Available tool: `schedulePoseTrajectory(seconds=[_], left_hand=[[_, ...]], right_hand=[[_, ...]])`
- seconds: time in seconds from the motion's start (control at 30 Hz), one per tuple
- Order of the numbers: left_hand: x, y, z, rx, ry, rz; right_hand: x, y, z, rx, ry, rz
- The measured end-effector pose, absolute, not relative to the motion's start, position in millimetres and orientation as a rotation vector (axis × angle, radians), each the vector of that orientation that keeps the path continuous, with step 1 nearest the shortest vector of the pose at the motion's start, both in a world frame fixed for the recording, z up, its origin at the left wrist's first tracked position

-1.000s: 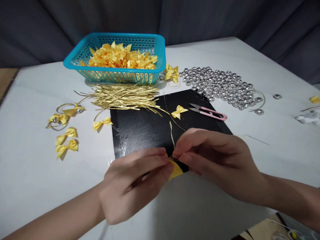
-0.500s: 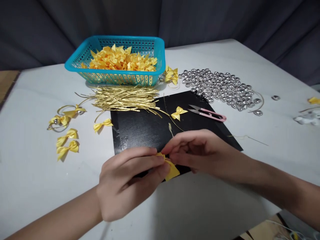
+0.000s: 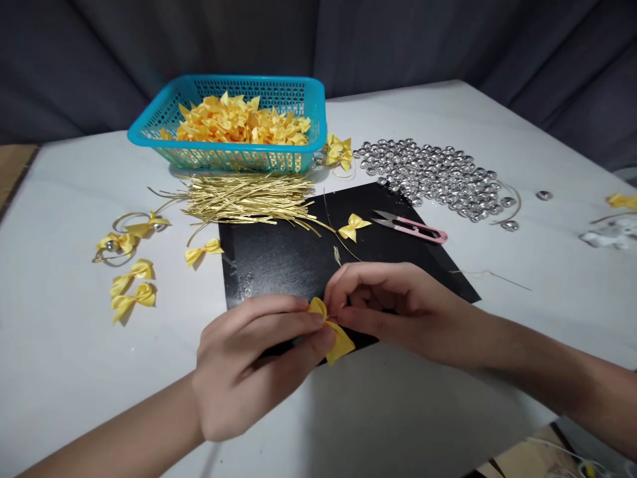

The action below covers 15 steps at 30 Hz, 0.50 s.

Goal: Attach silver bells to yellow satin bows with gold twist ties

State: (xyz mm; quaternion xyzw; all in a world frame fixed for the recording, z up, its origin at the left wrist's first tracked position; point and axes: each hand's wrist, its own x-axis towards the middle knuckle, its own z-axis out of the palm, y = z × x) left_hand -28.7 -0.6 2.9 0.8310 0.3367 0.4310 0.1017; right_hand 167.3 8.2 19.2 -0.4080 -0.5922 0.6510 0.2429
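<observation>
A yellow ribbon bow (image 3: 340, 343) is pinched between the thumb and fingers of my left hand (image 3: 259, 362), over the near edge of a black mat (image 3: 279, 259). Close against the bow's middle, my right hand (image 3: 398, 309) is closed with thumb and fingertips together; whatever they grip is too small or hidden to make out. Beyond my hands, another yellow bow (image 3: 353, 228) rests on the mat beside pink-handled thread snips (image 3: 418, 230). A needle with thread (image 3: 507, 281) lies to the right of the mat.
A blue basket (image 3: 223, 147) of yellow bows stands at the back, behind a pile of gold ties (image 3: 249, 198). Shiny silver beads (image 3: 438, 176) spread at back right. Several bows (image 3: 134, 302) lie on the left, and a small white figure (image 3: 610, 236) sits far right.
My right fingertips have shifted slightly away from the bow's upper loop, which now shows more. My left hand keeps its hold on the bow.
</observation>
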Motion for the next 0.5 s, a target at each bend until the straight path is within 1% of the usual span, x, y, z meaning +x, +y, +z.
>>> schedulePoseTrajectory(seconds=[0.1,0.23,0.4,0.5], left_hand=[[-29,0,-1,2.459,0.975,1.317],[-29,5,0,2.631,0.874,1.330],[-31,10,2,2.739,0.803,1.295],[-32,11,1,2.745,0.805,1.281]], right_hand=[[171,10,22,-1.103,-1.539,1.926],[176,13,24,-1.178,-1.544,1.868],[180,22,29,-1.155,-1.275,2.005],[186,29,36,-1.341,-1.448,1.932]])
